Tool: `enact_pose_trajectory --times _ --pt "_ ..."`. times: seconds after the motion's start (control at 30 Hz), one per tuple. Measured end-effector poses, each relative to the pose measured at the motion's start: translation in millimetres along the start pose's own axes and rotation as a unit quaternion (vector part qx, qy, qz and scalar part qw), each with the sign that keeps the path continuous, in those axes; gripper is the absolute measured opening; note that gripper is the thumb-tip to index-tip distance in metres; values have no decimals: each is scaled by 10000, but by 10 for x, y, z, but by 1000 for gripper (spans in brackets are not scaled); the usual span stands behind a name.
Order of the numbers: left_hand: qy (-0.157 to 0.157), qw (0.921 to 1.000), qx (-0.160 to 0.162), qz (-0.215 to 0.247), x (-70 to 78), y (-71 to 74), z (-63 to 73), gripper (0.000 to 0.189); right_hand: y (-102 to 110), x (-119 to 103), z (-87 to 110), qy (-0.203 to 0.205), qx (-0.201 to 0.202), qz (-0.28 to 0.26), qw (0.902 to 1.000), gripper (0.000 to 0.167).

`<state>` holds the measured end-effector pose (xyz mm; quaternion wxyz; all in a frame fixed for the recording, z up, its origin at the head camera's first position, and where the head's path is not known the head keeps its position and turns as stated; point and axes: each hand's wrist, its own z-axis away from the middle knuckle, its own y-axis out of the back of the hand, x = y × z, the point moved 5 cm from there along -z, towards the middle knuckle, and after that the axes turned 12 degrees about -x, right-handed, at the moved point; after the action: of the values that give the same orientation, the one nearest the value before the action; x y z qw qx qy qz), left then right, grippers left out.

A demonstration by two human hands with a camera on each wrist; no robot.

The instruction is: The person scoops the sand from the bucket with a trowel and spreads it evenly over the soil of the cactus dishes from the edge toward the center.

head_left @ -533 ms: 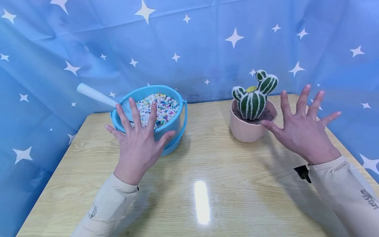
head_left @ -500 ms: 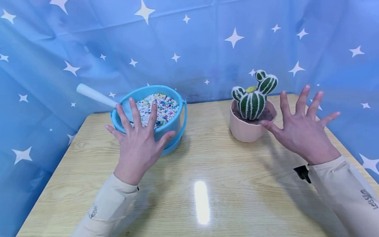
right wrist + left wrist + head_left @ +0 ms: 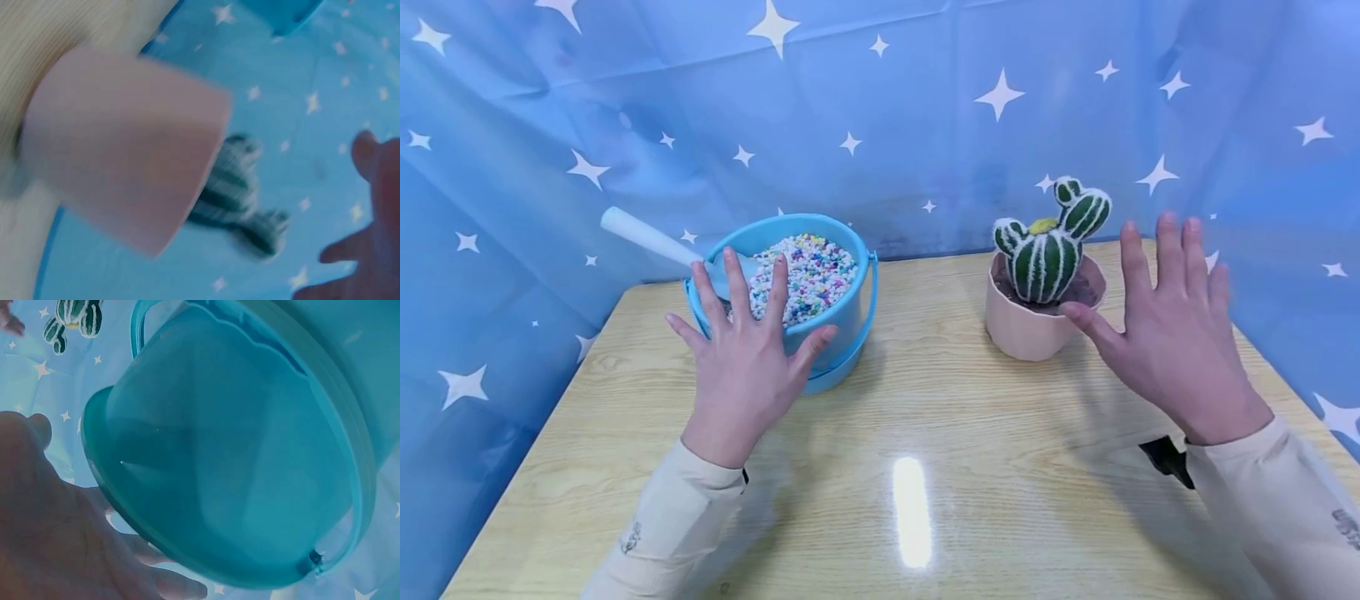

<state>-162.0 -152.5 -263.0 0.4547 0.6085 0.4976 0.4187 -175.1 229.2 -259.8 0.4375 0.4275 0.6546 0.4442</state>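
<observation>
Starred cloth (image 3: 850, 100) and table (image 3: 880, 433): two spread hands before bucket and pot

Blue cloth fills the top and both sides of the frame behind the pale wooden table. Left of centre stands the bucket (image 3: 844, 329), upright and holding multicoloured pellets (image 3: 820, 275); the scoop (image 3: 651, 240) rests with its blade among them and its shaft leaning over the rim toward the upper left. Right of centre stands the pot (image 3: 1024, 329), also upright, bearing the cactus (image 3: 1043, 267).

The left hand (image 3: 741, 375) overlaps the near side of the bucket, fingers straight and fanned, gripping nothing. In the left wrist view its fingers pass partly behind the rim; whether they touch it cannot be told. The right hand (image 3: 1187, 354), at right of frame, is likewise extended and holds nothing. Its thumb overlaps the pot's edge in the head view, but the blurred right wrist view shows the two apart.

Judged from this pose, the step in hand is a free-handed stance ahead of any grasp. Taking the scoop would call for curling fingers round its shaft at upper left; steadying the pot, for bringing the right palm inward.
</observation>
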Motion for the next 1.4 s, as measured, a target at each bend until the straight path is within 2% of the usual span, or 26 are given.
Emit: enact_pose_trajectory --times 0.07,0.13,0.17,0.27,0.4,0.47,0.53,0.67,0.83,0.93,1.07,1.13,1.23,1.3,1.4 --pt "66 9999 -92 20 -37 26 7 86 81 -180 25 538 704 -245 9958 94" --pt "141 9998 -144 70 -79 49 16 86 126 -383 28 1154 1282 -439 9840 92" --pt "191 9996 -177 95 -102 56 19 86 127 -474 16 1385 1427 -551 9785 91" --pt "271 9993 -40 265 -173 76 42 87 65 -700 -76 1737 1219 -1082 9712 85" --pt "160 9966 643 482 -252 108 75 92 -104 -888 -261 1813 652 -1624 9677 77" --pt "19 9934 1004 553 -281 120 82 94 -196 -951 -356 1870 478 -1717 9660 76" --pt "-104 9906 1223 604 -307 129 79 95 -276 -1008 -440 1906 309 -1801 9645 76" --pt "-79 9874 1312 881 -392 143 80 93 -411 -1113 -587 1997 -15 -2002 9592 76" --pt "274 9815 1292 1387 -539 146 95 82 -548 -1246 -697 2038 -448 -2228 9523 79" --pt "358 9679 1582 1921 -636 135 72 69 -611 -1304 -748 2004 -645 -2376 9483 82" --pt "464 9394 2254 2541 -810 117 28 48 -684 -1368 -817 2023 -910 -2674 9377 82" --pt "637 9293 2422 2715 -909 110 4 44 -713 -1400 -846 2057 -995 -2788 9328 81" --pt "993 9194 2372 2976 -1058 102 -60 45 -745 -1438 -889 2054 -1066 -2870 9296 81" --pt "1276 9148 2220 3125 -1160 98 -111 48 -773 -1462 -923 2002 -1167 -2916 9280 81" --pt "1571 9023 1968 3500 -1323 91 -196 51 -834 -1503 -979 1918 -1389 -3051 9224 82"
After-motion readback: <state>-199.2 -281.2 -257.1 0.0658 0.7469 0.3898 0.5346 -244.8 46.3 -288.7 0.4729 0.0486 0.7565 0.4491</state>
